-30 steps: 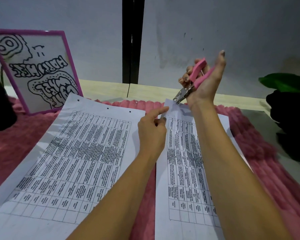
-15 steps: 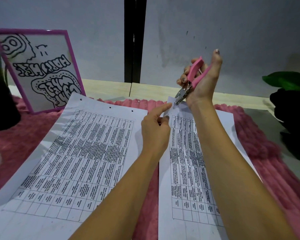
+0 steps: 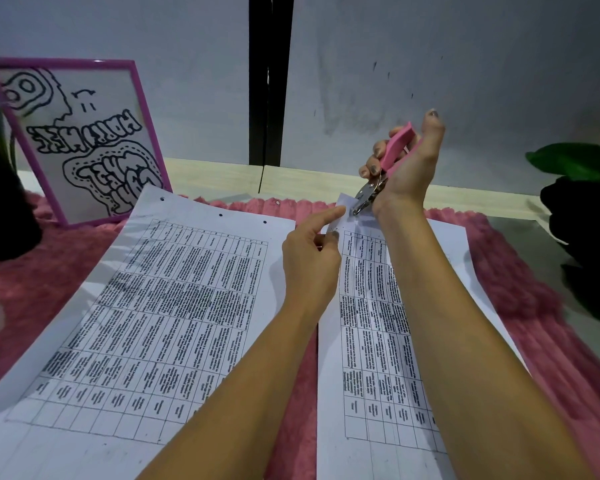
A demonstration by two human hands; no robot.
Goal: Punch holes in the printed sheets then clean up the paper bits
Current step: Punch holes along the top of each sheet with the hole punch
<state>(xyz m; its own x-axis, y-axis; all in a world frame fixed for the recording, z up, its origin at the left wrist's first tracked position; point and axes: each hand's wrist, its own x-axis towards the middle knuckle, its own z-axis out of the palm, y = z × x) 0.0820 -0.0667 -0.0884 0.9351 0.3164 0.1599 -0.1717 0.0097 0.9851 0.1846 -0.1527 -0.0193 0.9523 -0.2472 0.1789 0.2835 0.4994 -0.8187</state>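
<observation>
The right hand (image 3: 406,168) grips the pink-handled hole punch (image 3: 397,142), fingers curled round the handles and thumb extended upward. The handles appear spread, so the stroke is judged not yet made. The punch's metal head (image 3: 366,199) sits over the top-left corner of the right-hand printed sheet (image 3: 368,341), which lies on the pink fluffy mat (image 3: 534,306). The left hand (image 3: 309,261) pinches that corner between thumb and forefinger, lifting it slightly toward the head. The left-hand printed sheet (image 3: 160,306) lies beside it and already shows three holes (image 3: 220,214) along its top margin.

Risks from here:
- The head is close to the corner tip. A shallow insertion may cut through the paper edge rather than leave a closed hole.
- An over-deep insertion may punch into the printed table.
- The left forefinger lies just beside the head, so a slip on closing could nip it.
- The lifted corner is supported only by the pinch. A loose hold may let the paper skew or crease.
- Paper bits dropped onto the fluffy mat are likely to lodge in the pile and be hard to collect. None can be made out at present.
</observation>
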